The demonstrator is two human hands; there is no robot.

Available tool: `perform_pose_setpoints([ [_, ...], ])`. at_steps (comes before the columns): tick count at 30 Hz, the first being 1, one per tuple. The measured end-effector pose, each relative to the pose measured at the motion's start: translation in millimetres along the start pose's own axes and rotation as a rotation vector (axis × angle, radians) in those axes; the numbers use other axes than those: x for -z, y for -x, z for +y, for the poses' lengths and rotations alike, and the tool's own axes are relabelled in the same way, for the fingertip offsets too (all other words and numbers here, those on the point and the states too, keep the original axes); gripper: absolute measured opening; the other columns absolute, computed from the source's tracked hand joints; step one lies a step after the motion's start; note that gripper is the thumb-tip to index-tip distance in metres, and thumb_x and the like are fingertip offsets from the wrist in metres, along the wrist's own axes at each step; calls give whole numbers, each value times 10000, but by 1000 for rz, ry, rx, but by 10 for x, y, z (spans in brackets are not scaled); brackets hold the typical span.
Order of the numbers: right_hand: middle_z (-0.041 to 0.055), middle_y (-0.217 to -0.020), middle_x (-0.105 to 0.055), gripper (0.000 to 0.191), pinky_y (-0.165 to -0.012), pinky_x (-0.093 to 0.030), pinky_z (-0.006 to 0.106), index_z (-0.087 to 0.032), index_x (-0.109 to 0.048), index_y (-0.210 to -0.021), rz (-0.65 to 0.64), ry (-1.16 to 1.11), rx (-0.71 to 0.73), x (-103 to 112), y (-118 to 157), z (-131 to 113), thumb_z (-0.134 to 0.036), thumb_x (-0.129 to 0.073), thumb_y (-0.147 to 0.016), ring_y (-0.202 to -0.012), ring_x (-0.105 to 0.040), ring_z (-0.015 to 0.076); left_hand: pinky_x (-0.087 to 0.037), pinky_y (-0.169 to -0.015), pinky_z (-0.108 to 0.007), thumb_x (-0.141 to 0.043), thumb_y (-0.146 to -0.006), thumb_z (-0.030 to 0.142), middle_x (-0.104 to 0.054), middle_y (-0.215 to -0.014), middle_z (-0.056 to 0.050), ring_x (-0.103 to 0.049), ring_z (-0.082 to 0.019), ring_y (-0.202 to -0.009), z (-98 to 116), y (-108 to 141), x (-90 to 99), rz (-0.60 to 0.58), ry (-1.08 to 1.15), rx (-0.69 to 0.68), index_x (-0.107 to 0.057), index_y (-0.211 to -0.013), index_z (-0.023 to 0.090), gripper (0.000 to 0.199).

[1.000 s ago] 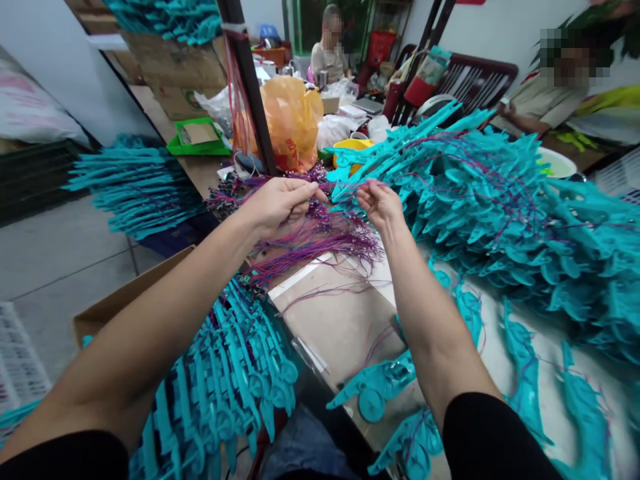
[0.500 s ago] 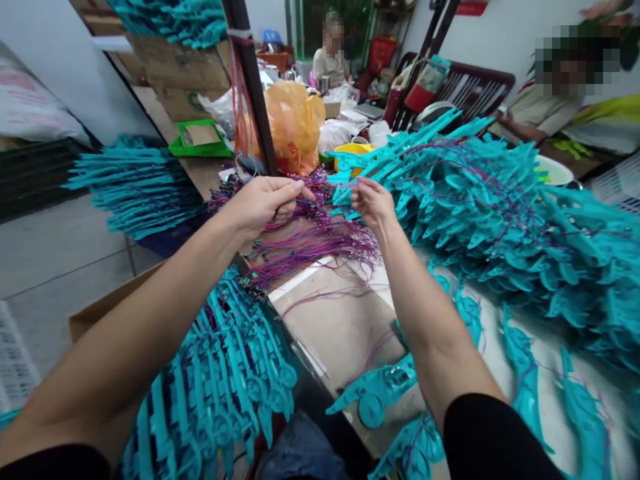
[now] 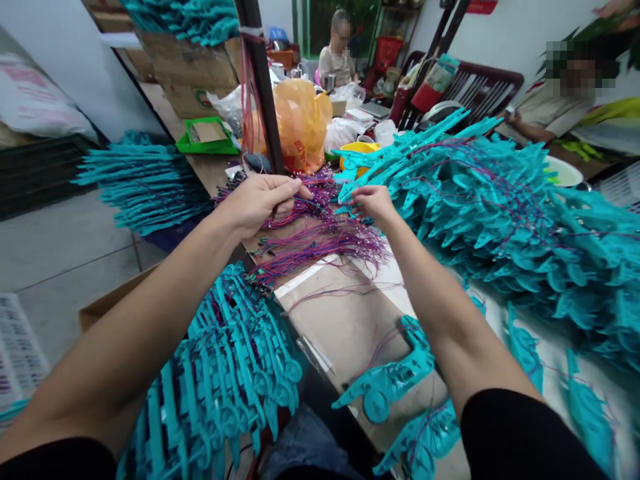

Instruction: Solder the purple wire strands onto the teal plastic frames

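The bundle of purple and red wires (image 3: 320,233) lies across the middle of the table (image 3: 345,320), spread out just under both hands. The left hand (image 3: 257,203) is curled over its left end, fingers pinched shut on a few strands, and the right hand (image 3: 373,203) sits just right of it, fingertips closed on what looks like a single thin wire right at the edge of the big pile of teal plastic parts (image 3: 500,213). Hard to tell if that hand also touches one of the teal pieces, they're that close. As for how far along things are: going by the piles, plenty is done and plenty is left. The heap on the right has wires threaded all through it, the stack hanging off the near left edge (image 3: 225,387) has some dark wires running through it, and another stack (image 3: 145,183) sits on the far left, while the loose wire bundle is pretty thick and a few lone teal pieces (image 3: 387,383) lie near the right forearm. Beyond that there's an orange plastic bag (image 3: 300,123) behind a dark pole (image 3: 263,87), and two other people sitting at the far end.
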State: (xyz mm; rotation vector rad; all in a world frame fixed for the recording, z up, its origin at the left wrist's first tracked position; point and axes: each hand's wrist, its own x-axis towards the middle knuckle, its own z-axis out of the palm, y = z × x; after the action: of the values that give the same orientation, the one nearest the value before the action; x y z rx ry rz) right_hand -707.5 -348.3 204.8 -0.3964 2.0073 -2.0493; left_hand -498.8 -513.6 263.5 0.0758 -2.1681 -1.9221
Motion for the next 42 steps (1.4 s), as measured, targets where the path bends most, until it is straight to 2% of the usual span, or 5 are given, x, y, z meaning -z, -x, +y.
perform_pose_setpoints([
  [9,-37,-771,-653,143,-651,-545,201,-223,-597,-980,-115,-255,76,-30,91,-192,-185,-582,-843,-685,-640,70,-272,-402,-196,-555,-871,380,-367,-469,40,-350,-64,-412,103,72,-49,12,25,-15,-670,-801,142,273],
  [16,-3,-684,-653,171,-545,-530,205,-148,-633,-924,-128,-71,71,-175,172,-158,-125,-651,-756,-578,-605,93,-262,-405,-183,-536,-895,315,-344,-469,49,-355,-46,-403,175,143,-34,19,68,-25,-650,-768,139,244],
  [25,-20,-679,-630,150,-614,-563,239,-189,-664,-860,-218,28,341,475,411,-733,-273,-729,-755,-672,-660,123,-271,-445,-204,-545,-913,259,-351,-448,58,-316,-48,-423,329,547,282,17,188,-141,-665,-824,122,202],
  [34,-22,-649,-639,76,-557,-556,230,-149,-590,-838,-181,-46,72,-208,472,-149,-132,-654,-800,-547,-626,88,-262,-443,-204,-584,-874,352,-376,-469,50,-330,-59,-438,35,549,-19,-30,195,71,-671,-858,144,226],
  [42,-17,-725,-685,69,-609,-567,226,-171,-586,-879,-316,-280,67,-223,495,-318,-164,-632,-829,-639,-669,91,-302,-434,-197,-574,-853,328,-360,-468,46,-344,-66,-421,27,643,36,28,217,81,-670,-843,141,211],
])
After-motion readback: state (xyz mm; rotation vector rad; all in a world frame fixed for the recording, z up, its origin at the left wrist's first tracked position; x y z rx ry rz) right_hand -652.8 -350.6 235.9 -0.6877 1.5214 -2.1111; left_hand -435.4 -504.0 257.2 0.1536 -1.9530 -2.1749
